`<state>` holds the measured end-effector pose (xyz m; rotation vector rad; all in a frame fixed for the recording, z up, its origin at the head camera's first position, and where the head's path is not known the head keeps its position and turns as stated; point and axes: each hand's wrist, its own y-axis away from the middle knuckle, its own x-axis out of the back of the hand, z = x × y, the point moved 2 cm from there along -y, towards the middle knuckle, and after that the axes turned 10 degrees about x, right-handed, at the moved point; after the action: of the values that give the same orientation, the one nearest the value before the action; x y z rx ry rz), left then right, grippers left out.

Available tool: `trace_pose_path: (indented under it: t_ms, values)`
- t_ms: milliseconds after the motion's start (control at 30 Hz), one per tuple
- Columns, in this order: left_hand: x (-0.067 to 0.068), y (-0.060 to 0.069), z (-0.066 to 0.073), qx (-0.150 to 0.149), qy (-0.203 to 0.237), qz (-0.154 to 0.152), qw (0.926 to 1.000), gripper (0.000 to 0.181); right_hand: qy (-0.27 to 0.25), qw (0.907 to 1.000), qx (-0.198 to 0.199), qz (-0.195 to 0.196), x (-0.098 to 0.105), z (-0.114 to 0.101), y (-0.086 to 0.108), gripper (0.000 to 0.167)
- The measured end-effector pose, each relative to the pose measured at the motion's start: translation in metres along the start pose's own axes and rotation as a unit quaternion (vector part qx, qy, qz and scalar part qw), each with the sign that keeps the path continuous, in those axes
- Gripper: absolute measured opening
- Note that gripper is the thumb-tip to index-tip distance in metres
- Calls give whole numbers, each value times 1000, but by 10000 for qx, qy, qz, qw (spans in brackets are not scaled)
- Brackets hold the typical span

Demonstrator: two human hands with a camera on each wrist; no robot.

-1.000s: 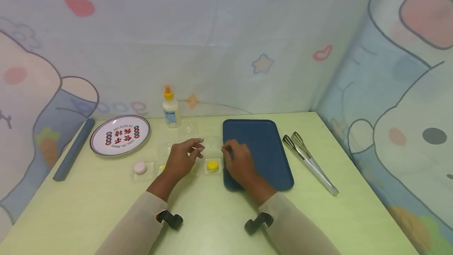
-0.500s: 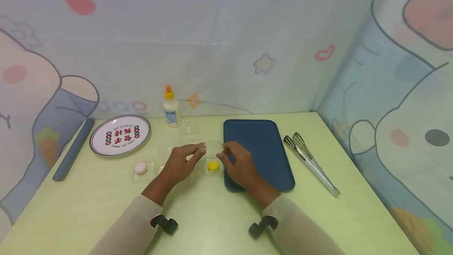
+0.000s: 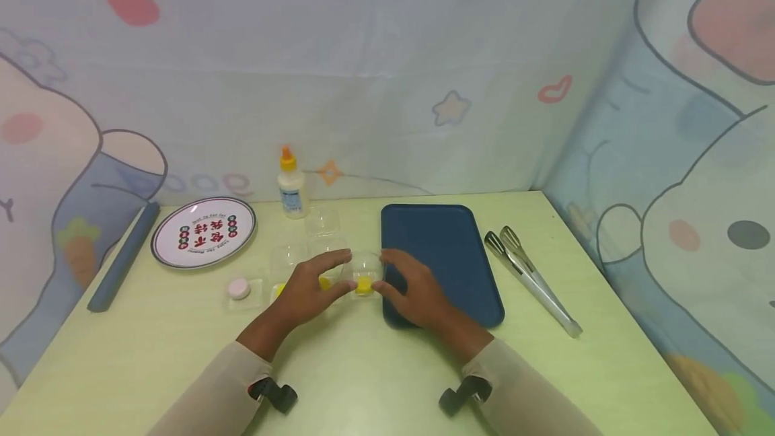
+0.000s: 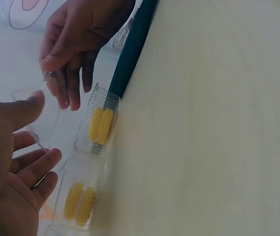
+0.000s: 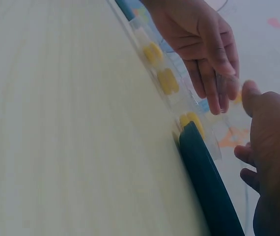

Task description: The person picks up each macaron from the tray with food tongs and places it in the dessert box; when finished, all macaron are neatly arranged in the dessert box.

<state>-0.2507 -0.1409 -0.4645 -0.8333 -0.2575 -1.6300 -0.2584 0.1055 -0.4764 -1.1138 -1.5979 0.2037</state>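
A clear plastic lid [image 3: 365,264] is pinched by its sides between my left hand [image 3: 305,293] and my right hand [image 3: 425,295]. It hangs over the rightmost clear base, which bears a yellow round piece [image 3: 364,286] beside the blue tray [image 3: 437,261]. In the left wrist view the lid [image 4: 49,118] is tilted above the base, between thumb and fingers of both hands. More yellow pieces [image 5: 168,81] lie in clear bases in the right wrist view. Partly behind my left hand are two of these in the head view.
A pink round piece [image 3: 239,288] sits in a clear base at left. Other clear lids [image 3: 322,221] lie behind my left hand. Farther out are a patterned plate [image 3: 204,233], a dark roll [image 3: 124,258], a glue bottle [image 3: 292,187] and metal tongs [image 3: 535,284].
Both hands have taken hold of the clear lid and brought it nearer, over the rightmost yellow piece. Their thumbs and fingers are spread wider than before.
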Motion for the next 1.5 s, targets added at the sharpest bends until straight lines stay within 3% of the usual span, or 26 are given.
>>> trace_pose_path:
  t_ms: [200, 367, 867, 1100, 1500]
  values:
    - [-4, 3, -5, -60, -164, 32, 9998, 63, -5, 9980, -235, -584, 2, 0, 2, 53]
    - [-9, 7, -5, 65, -295, -3, 9995, 66, -87, 9955, -286, -898, 2, -1, 2, 53]
    - [-15, 9, 2, -254, -1330, 268, 9904, 64, -11, 9947, -313, -984, 0, 3, 4, 53]
    - [-18, 9, 2, -119, -1734, 117, 9847, 64, -47, 9921, -470, -1165, 0, 4, 6, 53]
    - [-19, 9, 2, 141, -1965, -56, 9804, 59, -11, 9884, -682, -1359, 0, 3, 4, 56]
